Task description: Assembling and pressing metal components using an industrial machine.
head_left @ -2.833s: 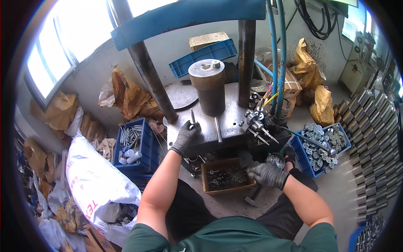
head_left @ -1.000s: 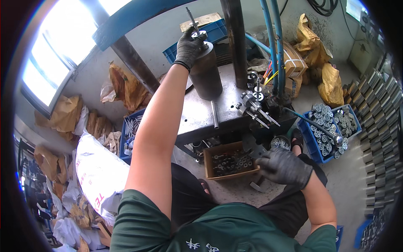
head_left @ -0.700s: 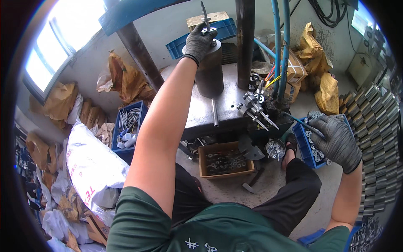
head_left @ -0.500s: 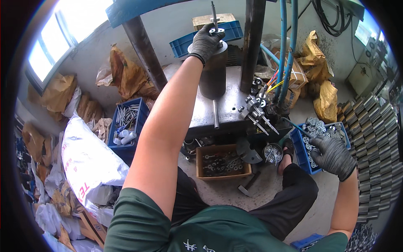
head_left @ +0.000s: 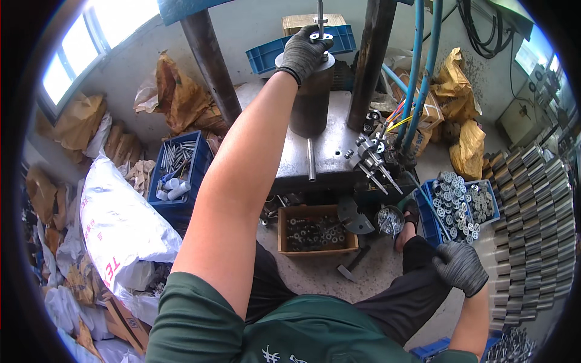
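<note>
My left hand (head_left: 304, 53), in a dark grey glove, reaches far forward to the top of a dark metal cylinder (head_left: 311, 103). Its fingers close around a silver disc with holes (head_left: 321, 37), from which a thin metal shaft (head_left: 320, 13) rises. The palm hides part of the cylinder's top. My right hand (head_left: 461, 267), gloved alike, is curled near my right knee. It grips the lower end of a thin blue-grey lever (head_left: 434, 210), whose other end meets the machine's right side. The grip covers the lever's tip.
Beside the lever, a blue crate (head_left: 430, 230) holds several spoked metal discs. Shafts with fittings (head_left: 370, 158) lie on the press table (head_left: 290, 163). Underneath stands a wooden box (head_left: 318, 249) of small rings; a hammer (head_left: 351, 266) lies nearby. Stacked metal tubes (head_left: 532, 236) line the right.
My right hand has swung the lever down and toward me. My left hand stays at the disc atop the cylinder. The whole view has shifted slightly.
</note>
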Demonstrator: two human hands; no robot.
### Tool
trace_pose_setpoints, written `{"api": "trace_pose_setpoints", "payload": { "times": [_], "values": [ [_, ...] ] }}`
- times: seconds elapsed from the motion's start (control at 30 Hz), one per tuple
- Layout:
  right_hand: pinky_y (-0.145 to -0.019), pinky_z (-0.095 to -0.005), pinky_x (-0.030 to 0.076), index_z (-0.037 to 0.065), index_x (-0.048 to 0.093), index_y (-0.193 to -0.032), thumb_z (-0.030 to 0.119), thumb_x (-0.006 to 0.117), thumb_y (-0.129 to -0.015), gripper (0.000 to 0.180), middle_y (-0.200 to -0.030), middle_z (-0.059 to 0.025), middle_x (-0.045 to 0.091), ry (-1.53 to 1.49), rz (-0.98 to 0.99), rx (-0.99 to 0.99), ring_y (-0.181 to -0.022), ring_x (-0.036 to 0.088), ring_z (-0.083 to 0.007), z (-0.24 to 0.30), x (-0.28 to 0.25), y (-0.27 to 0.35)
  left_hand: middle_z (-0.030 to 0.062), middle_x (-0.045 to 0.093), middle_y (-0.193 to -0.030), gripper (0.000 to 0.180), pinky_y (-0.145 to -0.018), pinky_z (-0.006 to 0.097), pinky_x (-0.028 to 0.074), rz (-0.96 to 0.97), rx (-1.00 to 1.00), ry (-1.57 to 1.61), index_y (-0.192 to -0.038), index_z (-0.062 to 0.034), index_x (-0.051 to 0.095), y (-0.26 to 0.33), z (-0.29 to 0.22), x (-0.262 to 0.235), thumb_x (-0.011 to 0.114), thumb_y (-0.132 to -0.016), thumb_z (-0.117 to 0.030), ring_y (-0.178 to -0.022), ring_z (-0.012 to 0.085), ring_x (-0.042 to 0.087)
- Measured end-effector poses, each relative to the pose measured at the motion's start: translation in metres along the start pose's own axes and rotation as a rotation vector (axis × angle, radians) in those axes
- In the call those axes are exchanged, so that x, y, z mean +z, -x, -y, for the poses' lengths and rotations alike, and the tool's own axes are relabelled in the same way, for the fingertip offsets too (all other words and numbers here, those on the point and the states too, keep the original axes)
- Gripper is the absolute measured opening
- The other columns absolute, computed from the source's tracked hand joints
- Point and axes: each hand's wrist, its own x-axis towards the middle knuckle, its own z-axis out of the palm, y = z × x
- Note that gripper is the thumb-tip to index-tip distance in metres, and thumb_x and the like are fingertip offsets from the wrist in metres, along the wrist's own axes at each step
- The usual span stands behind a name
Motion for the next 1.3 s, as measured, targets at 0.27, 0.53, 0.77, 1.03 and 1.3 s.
{"api": "trace_pose_setpoints", "payload": {
  "times": [0.27, 0.53, 0.77, 1.03, 1.3],
  "values": [
    [-0.074, -0.0505, 0.055, 0.002, 0.07, -0.085, 0.027, 0.067, -0.084, 0.025, -0.083, -0.0211, 0.068, -0.035, 0.052, 0.006, -0.081, 0.068, -0.0416, -0.001, -0.019, -0.008, 0.0129, 0.074, -0.097, 0.059, -0.073, 0.029, 0.06, -0.073, 0.189, -0.212, -0.133, -0.0056, 0.063, -0.016, 0.024, 0.002, 0.084, -0.087, -0.035, -0.078, 0.0141, 0.071],
    [-0.081, -0.0476, 0.055, 0.003, 0.074, -0.098, 0.022, 0.066, -0.086, 0.024, -0.091, -0.0222, 0.07, -0.241, -0.187, 0.004, -0.09, 0.069, -0.0408, -0.005, -0.03, -0.013, 0.0154, 0.074, -0.112, 0.067, -0.096, 0.034, 0.056, -0.01, 0.058, -0.113, -0.135, -0.0099, 0.063, -0.026, 0.037, 0.003, 0.086, -0.08, -0.04, -0.101, 0.0264, 0.073],
    [-0.079, -0.0472, 0.057, 0.006, 0.075, -0.102, 0.022, 0.065, -0.086, 0.025, -0.089, -0.022, 0.071, -0.127, 0.031, 0.012, -0.086, 0.069, -0.0416, -0.011, -0.024, -0.009, 0.0156, 0.076, -0.102, 0.065, -0.084, 0.033, 0.06, -0.007, 0.074, -0.167, -0.134, -0.0085, 0.064, -0.01, 0.015, 0.003, 0.086, -0.081, -0.04, -0.088, 0.0207, 0.075],
    [-0.084, -0.0444, 0.055, -0.001, 0.07, -0.113, 0.008, 0.069, -0.086, 0.029, -0.101, -0.0217, 0.07, -0.233, -0.354, -0.017, -0.095, 0.069, -0.0396, -0.011, -0.043, -0.027, 0.0148, 0.077, -0.1, 0.059, -0.085, 0.032, 0.06, 0.006, -0.017, -0.05, -0.129, -0.0069, 0.068, -0.018, 0.021, -0.003, 0.084, -0.084, -0.042, -0.086, 0.0195, 0.075],
    [-0.075, -0.037, 0.057, 0.004, 0.07, -0.12, 0.016, 0.066, -0.1, 0.025, -0.097, -0.0189, 0.073, -0.088, -1.025, -0.166, -0.082, 0.072, -0.025, -0.049, -0.126, -0.157, 0.0118, 0.078, -0.095, 0.057, -0.077, 0.029, 0.061, 0.011, -0.064, 0.096, -0.126, -0.0028, 0.069, -0.011, 0.015, -0.001, 0.084, -0.085, -0.04, -0.077, 0.0146, 0.075]
  ]
}}
